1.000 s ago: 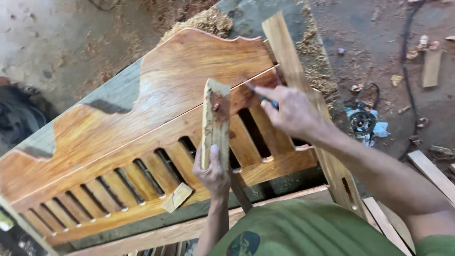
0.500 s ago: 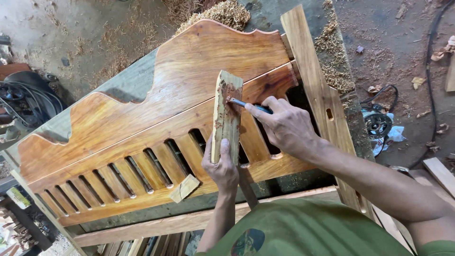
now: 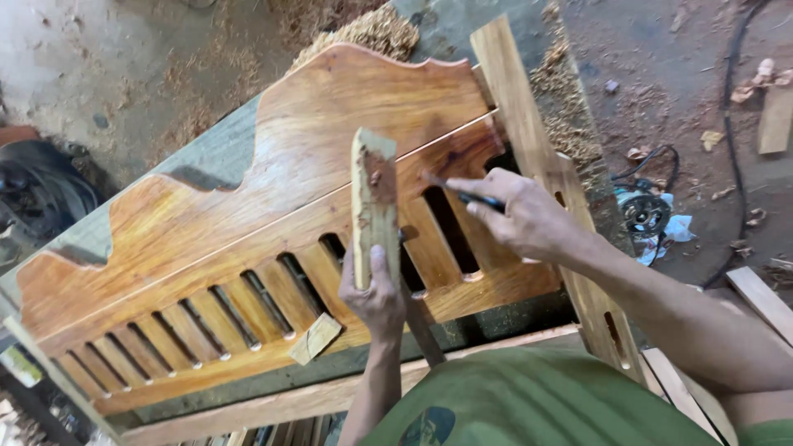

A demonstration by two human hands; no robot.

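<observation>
Sawdust-strewn workshop floor under a slatted headboard [image 3: 248, 223]. Left hand [image 3: 378, 301] clenched around an upright wood block [image 3: 374, 206]; right hand [image 3: 516, 216] pinching a brush [image 3: 467, 196], tip just right of block, pointing toward it.

Soft, even daylight lit the scene brightly, with faint shadows, a mild sheen on the varnished wooden panel [image 3: 273, 206], and slight blur toward the frame edges.
</observation>
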